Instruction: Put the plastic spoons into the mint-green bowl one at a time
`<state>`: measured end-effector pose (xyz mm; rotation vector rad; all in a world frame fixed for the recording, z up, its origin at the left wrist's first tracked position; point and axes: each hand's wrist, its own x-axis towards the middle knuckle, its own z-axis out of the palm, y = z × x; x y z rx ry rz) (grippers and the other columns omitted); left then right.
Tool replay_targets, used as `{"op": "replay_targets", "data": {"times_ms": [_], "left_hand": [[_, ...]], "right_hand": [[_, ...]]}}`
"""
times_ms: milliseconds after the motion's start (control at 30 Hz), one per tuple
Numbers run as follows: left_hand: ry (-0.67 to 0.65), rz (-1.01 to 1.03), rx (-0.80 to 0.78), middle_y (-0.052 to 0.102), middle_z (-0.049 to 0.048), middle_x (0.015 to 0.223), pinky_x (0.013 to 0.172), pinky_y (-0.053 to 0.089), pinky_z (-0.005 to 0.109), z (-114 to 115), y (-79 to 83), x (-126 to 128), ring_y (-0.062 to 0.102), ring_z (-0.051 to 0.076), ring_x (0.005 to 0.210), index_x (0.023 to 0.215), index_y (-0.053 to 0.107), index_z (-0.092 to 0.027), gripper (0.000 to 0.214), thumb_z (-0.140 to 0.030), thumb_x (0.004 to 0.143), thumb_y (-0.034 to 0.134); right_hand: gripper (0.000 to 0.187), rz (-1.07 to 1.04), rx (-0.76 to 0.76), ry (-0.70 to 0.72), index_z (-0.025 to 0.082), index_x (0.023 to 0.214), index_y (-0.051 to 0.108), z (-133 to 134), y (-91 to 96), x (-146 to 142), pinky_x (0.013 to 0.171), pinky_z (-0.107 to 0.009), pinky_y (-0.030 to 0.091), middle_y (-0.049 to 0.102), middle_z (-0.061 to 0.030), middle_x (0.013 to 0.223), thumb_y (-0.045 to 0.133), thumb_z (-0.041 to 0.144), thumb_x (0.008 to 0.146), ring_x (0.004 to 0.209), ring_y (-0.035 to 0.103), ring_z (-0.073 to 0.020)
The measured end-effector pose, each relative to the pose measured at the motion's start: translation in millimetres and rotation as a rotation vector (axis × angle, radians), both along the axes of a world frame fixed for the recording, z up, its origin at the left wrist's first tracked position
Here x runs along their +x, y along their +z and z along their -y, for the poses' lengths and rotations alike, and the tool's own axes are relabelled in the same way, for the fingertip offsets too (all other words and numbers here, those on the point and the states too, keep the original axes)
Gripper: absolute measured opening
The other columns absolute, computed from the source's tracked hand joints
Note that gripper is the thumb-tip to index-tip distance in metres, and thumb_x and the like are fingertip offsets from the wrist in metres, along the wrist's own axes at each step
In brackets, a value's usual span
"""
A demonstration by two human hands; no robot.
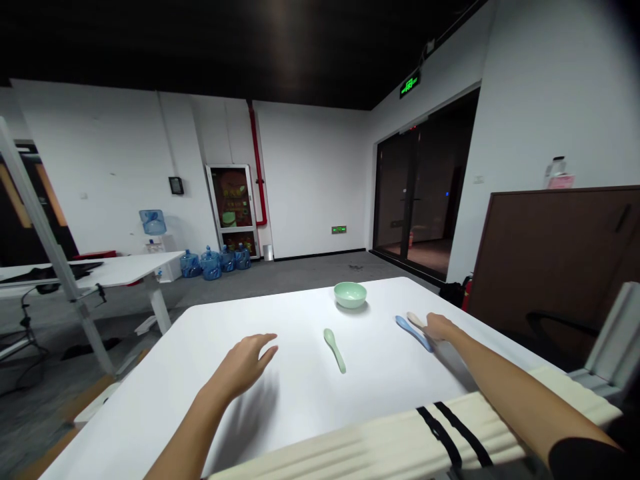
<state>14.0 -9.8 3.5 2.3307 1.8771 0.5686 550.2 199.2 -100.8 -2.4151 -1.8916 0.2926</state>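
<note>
My left hand (245, 363) hovers flat over the white table (300, 400), fingers stretched out and holding nothing. To its right a green spoon (335, 349) lies on the table. My right hand (439, 327) rests at the far right, fingers touching a blue spoon (414, 333) and a beige spoon (415, 319) that lie side by side. I cannot tell whether the fingers grip either one. A pale green bowl (350, 295) stands upright near the table's far edge, beyond the green spoon.
A cream ribbed cloth with two black stripes (425, 433) lies along the table's near edge. A brown cabinet (555, 253) and a dark chair (555, 333) stand to the right. Another white desk (100, 270) and several water bottles (210, 263) are at the back left.
</note>
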Motion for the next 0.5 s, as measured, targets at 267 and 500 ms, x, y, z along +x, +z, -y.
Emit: {"op": "replay_targets", "data": {"times_ms": [267,500], "left_hand": [[-0.005,0.003,-0.014,0.064,0.0048,0.13,0.098,0.045,0.038,-2.3,-1.6,-0.6,0.057,0.027,0.121,0.128,0.059,-0.027,0.053,-0.057,0.093,0.034],[-0.001,0.015,-0.022,0.063,0.0052,0.131,0.099,0.045,0.039,-1.7,-1.5,-0.8,0.056,0.027,0.122,0.129,0.059,-0.026,0.054,-0.058,0.092,0.035]], "right_hand": [[0.032,0.017,0.009,0.015,0.009,0.101,0.063,-5.0,-8.3,4.7,0.069,-0.036,0.045,0.064,-0.0186,0.1,0.061,0.024,0.073,0.09,0.065,-0.0305],[0.034,0.004,0.032,-0.029,0.011,0.099,0.066,-0.2,2.9,-0.9,0.067,-0.033,0.045,0.067,-0.0201,0.099,0.064,0.032,0.073,0.088,0.066,-0.0296]]}}
